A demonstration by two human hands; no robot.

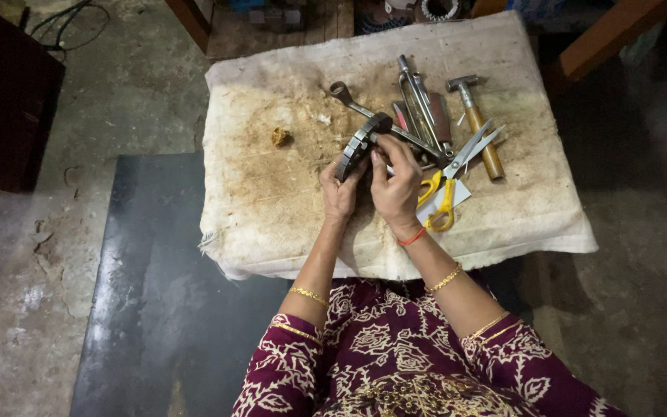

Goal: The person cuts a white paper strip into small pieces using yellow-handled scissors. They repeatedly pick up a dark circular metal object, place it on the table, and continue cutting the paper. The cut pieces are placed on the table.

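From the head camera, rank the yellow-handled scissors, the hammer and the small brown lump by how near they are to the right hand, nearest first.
1. Yellow-handled scissors, just to the right of the right hand, handles almost touching it.
2. Small brown lump, off to the left on the cloth.
3. Hammer, up and to the right, about as far as the lump; too close to call.

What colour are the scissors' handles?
Yellow, on the scissors beside the right hand; seen in the head view.

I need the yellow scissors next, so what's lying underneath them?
A white card shows under the yellow-handled scissors, all resting on the padded cloth. The right hand covers whatever lies under the left handle loop.
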